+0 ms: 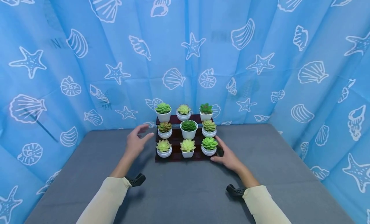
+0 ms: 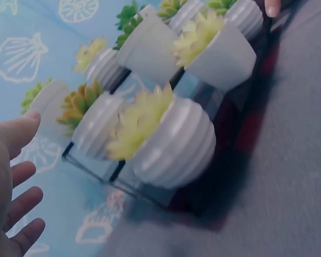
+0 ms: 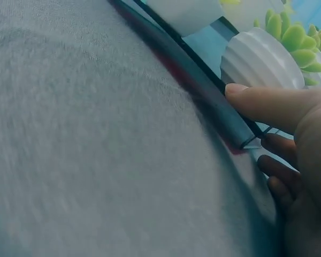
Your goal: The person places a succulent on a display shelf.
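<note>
A dark red three-step display stand (image 1: 176,152) holds rows of small potted succulents, among them a dark green one in a white pot (image 1: 189,130) at its centre. My left hand (image 1: 136,141) is left of the stand, apart from it, fingers spread and holding nothing. In the left wrist view, a ribbed white pot (image 2: 176,147) with a pale yellow-green succulent is the nearest front one. My right hand (image 1: 230,157) holds the stand's front right corner, thumb on the front edge and fingers round the side. Close by that thumb is a ribbed pot (image 3: 259,59) with a green succulent.
Grey cloth covers the table (image 1: 185,192) under the stand. Behind and to both sides hangs a blue curtain (image 1: 219,57) printed with white shells and starfish. Black wrist bands (image 1: 137,180) sit at the cuffs of the cream sleeves.
</note>
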`<state>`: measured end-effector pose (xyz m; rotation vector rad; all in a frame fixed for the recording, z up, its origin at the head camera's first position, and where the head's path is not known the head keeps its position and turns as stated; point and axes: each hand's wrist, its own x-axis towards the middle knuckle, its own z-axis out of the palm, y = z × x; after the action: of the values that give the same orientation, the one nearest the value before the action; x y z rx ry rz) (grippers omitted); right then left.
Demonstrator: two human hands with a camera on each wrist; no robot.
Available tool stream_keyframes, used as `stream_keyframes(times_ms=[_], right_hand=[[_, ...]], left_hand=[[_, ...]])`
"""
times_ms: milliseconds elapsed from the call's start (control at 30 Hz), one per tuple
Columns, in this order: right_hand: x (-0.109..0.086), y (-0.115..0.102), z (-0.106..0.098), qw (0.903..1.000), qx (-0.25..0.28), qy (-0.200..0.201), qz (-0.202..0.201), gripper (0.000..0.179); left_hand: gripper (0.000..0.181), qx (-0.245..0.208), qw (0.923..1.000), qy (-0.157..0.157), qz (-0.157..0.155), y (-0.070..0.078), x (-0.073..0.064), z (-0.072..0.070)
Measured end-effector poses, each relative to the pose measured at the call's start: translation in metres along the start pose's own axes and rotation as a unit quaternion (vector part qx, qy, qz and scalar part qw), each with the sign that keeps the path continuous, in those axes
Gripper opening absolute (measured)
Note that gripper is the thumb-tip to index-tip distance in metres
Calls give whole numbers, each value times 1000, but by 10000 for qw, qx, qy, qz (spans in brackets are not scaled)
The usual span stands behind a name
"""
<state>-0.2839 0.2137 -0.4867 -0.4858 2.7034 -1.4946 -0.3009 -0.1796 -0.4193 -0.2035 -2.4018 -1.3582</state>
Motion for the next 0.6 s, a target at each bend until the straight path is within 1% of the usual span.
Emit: stream_keyframes(times_ms=[100,233,300,433,500,600], right_hand=[[-4,0,-4,9999,27,-128,-46,92],[-10,1,-10,9995,-87,-187,-244,86],[-13,1,-14,9990,-180,-205,-357,82],[-20,1,-23,9977,-261,-224,-579,67],[-23,1,-27,9976,-323,-192,-583,60],[-28,4,-34,9982,-415,-53,-422,55]], left_hand=[[45,123,9999,-64,-51,-7,-7,-6],[45,297,9994,-168,-5,-17,-15,-15],[43,412,9990,-184,76,-22,-18,-21],[42,757,9964,-233,301,-33,-24,-31],[42,925,9944,-270,430,-38,-27,-37],[42,1222,9904,-325,561,-46,-33,-47]])
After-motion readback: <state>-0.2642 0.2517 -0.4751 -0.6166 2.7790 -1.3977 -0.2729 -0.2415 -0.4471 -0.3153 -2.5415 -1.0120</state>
